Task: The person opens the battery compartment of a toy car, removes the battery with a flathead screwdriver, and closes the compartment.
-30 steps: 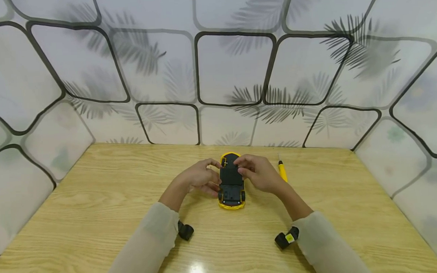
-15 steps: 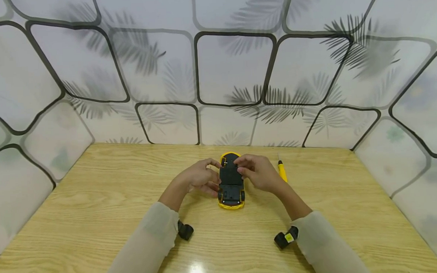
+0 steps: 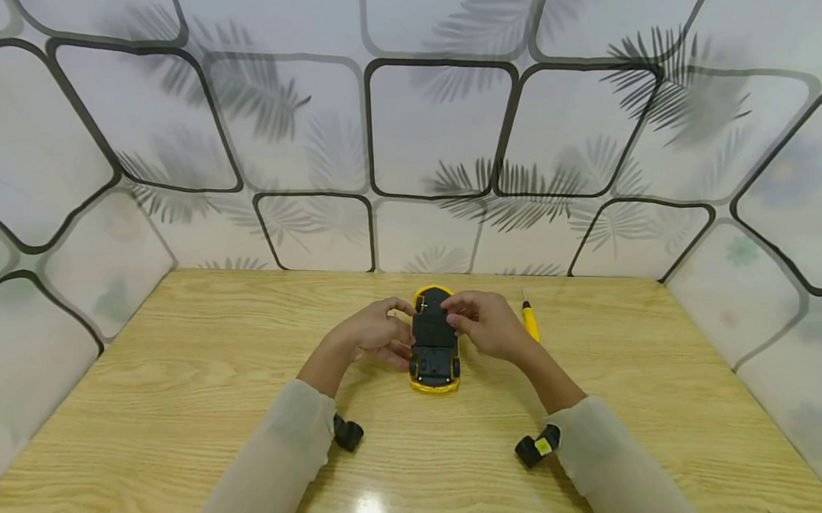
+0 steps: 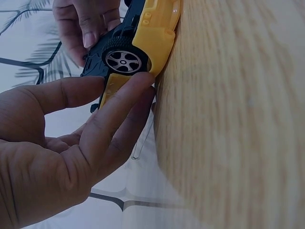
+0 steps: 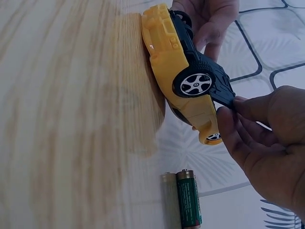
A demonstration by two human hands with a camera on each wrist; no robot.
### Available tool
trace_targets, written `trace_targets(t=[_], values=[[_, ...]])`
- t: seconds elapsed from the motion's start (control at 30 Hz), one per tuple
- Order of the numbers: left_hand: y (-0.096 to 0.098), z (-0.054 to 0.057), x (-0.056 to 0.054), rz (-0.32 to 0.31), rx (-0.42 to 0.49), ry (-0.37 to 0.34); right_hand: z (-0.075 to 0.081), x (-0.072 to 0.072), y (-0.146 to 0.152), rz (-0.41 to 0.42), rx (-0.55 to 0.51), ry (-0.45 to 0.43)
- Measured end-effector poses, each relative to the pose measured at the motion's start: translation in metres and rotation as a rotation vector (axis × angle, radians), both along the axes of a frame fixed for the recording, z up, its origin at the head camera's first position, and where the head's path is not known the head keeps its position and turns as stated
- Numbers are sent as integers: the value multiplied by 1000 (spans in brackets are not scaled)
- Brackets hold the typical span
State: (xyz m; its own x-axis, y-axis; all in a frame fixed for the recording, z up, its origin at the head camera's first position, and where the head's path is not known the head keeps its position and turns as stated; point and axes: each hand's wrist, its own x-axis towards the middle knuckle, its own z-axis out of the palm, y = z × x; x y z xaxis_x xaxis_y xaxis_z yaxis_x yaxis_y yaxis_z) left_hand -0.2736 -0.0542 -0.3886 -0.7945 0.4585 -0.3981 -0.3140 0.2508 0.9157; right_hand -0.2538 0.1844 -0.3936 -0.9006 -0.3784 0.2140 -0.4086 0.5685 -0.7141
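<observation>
A yellow toy car (image 3: 435, 372) lies upside down on the table, its black underside (image 3: 435, 332) facing up. My left hand (image 3: 381, 328) holds its left side; in the left wrist view, the thumb is at the black chassis edge and fingers lie along the yellow body by a silver-spoked wheel (image 4: 123, 61). From the right side, my right hand (image 3: 488, 328) pinches the edge of the black underside between thumb and fingertips, as the right wrist view shows. That edge stands slightly apart from the yellow body (image 5: 164, 67). The far right wheel is hidden behind my right hand in the head view.
A screwdriver with a yellow handle (image 3: 530, 324) lies right of my right hand. The right wrist view shows a green battery (image 5: 189, 200) beside what looks like its reflection. A patterned wall (image 3: 440, 133) borders the back of the wooden table (image 3: 216, 357).
</observation>
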Motion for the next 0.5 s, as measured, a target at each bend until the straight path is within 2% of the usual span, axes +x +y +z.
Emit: trace_targets(t=[0.23, 0.5], values=[[0, -1, -1, -13, 1, 0, 0, 1, 1, 4, 0, -12], [-1, -3, -2, -26, 11, 3, -4, -4, 3, 21, -50, -49]])
